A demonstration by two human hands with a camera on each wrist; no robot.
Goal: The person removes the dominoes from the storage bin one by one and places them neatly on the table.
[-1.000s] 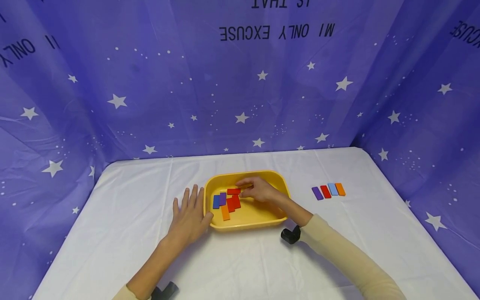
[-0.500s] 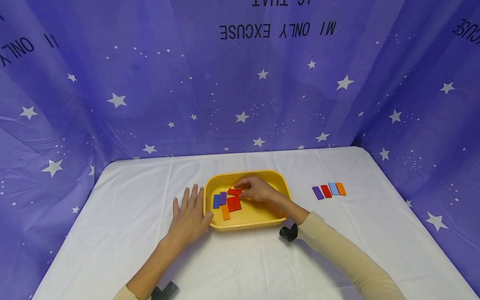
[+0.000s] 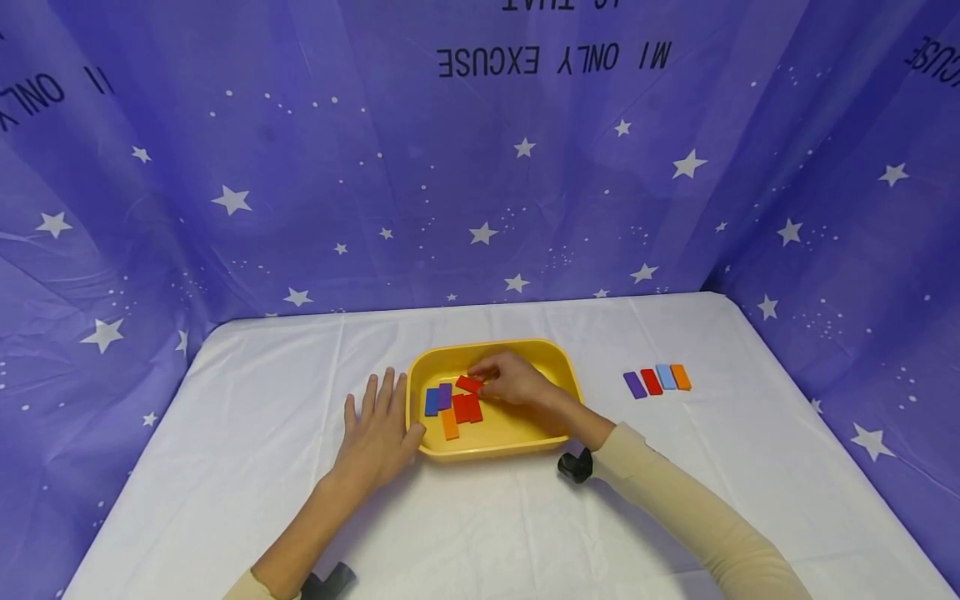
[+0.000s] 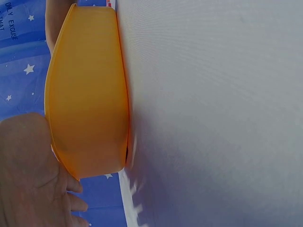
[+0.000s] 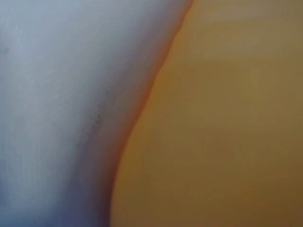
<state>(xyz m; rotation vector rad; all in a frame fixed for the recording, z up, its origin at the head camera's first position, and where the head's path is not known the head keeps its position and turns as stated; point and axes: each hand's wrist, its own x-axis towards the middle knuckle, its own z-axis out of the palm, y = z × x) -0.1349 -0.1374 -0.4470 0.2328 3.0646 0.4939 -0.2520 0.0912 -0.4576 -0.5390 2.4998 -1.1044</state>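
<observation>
A yellow plastic tray [image 3: 517, 437] stands on the white-covered table, with small flat tiles in its left half. My right hand [image 3: 516, 380] reaches into it from the right, thumb and fingers pinching one end of a slanted red tile [image 3: 469, 384]. Just below lie two more red tiles [image 3: 468, 408], an orange tile [image 3: 450, 425], a purple tile [image 3: 445, 396] and a blue tile [image 3: 432, 402]. My left hand [image 3: 377, 437] has its fingers spread beside the tray's left side, thumb at the rim. In the left wrist view, this hand [image 4: 28, 165] touches the tray wall [image 4: 90, 94].
To the right of the tray, a purple tile [image 3: 634, 385], a red tile [image 3: 651, 382], a light blue tile [image 3: 666, 377] and an orange tile [image 3: 680, 377] lie in a row. A purple star-print curtain [image 3: 420, 167] surrounds the table. The right wrist view is filled by the blurred tray side [image 5: 222, 132].
The red tile at my right fingers has turned from level to slanted, its right end lower. The two red tiles below it have shifted to lie side by side. My left hand stays put.
</observation>
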